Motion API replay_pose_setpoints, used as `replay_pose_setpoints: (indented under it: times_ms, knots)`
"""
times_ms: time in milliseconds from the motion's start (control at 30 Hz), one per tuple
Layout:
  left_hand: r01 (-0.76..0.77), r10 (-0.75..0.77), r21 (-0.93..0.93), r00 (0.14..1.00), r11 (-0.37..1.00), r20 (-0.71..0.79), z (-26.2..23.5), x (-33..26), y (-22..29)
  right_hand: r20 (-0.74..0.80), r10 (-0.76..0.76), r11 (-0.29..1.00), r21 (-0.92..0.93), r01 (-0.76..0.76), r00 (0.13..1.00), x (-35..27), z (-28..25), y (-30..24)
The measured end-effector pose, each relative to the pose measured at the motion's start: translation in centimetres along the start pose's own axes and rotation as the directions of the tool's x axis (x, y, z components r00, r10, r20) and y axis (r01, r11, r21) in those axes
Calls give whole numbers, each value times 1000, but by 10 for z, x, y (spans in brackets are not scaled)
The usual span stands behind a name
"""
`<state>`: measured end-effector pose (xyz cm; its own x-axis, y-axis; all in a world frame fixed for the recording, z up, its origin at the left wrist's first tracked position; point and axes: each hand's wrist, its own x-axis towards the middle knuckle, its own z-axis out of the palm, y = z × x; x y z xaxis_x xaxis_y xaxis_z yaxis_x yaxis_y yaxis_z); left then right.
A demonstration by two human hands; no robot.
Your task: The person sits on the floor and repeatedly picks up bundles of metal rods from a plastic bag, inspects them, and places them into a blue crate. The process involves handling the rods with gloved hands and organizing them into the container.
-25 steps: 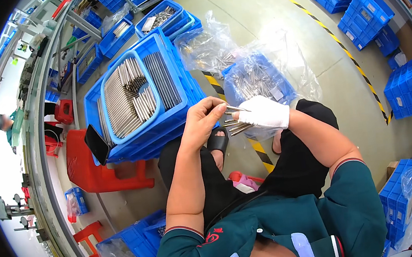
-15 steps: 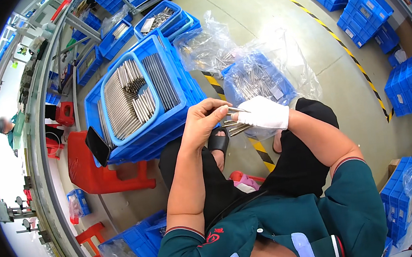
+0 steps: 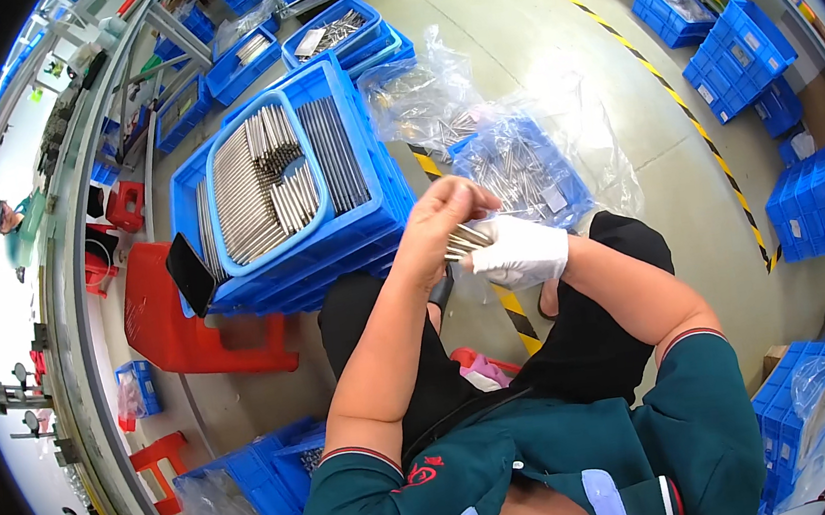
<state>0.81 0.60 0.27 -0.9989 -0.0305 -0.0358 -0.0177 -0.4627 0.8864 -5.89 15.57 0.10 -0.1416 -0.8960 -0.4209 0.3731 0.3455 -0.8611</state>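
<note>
My right hand point(image 3: 520, 251), in a white glove, grips a bundle of thin metal rods point(image 3: 466, 241) over my knees. My bare left hand point(image 3: 444, 224) curls over the rods' free ends, its fingers closed on them. In front of my knees sits a blue crate lined with a clear plastic bag point(image 3: 524, 167) full of loose rods. To my left a stack of blue crates point(image 3: 381, 223) carries a blue tray point(image 3: 321, 202) with rods laid in neat rows.
A red plastic stool point(image 3: 179, 327) stands under the crate stack, with a black phone point(image 3: 191, 271) leaning on it. More blue crates point(image 3: 741, 57) stand at the far right and behind me. A yellow-black floor stripe point(image 3: 690, 123) crosses the concrete. Another person point(image 3: 15, 224) stands far left.
Both hands stay together on the rod bundle; my left hand has shifted slightly over the rods' ends. The view looks a little closer.
</note>
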Motion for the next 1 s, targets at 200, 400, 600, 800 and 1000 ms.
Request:
replay_pose_setpoints:
  times_ms: [200,400,600,800,1000]
  knots:
    - [137,-195,289,964,948,180,14,4,-6,53,30,1000,-7,-30,998,10,4,14]
    - [-75,-139,-454,897,888,-420,-18,27,-42,-206,-184,779,565,270,961,20,-10,-8]
    - [-49,-296,-835,923,547,-248,23,39,-47,-579,-506,580,320,749,640,41,-16,-20]
    - [-48,-313,-804,906,593,-285,22,46,-57,-657,-508,677,96,730,557,38,-3,-35]
    - [38,-354,-569,816,822,-457,22,44,-71,-703,-474,720,37,693,530,42,1,-32]
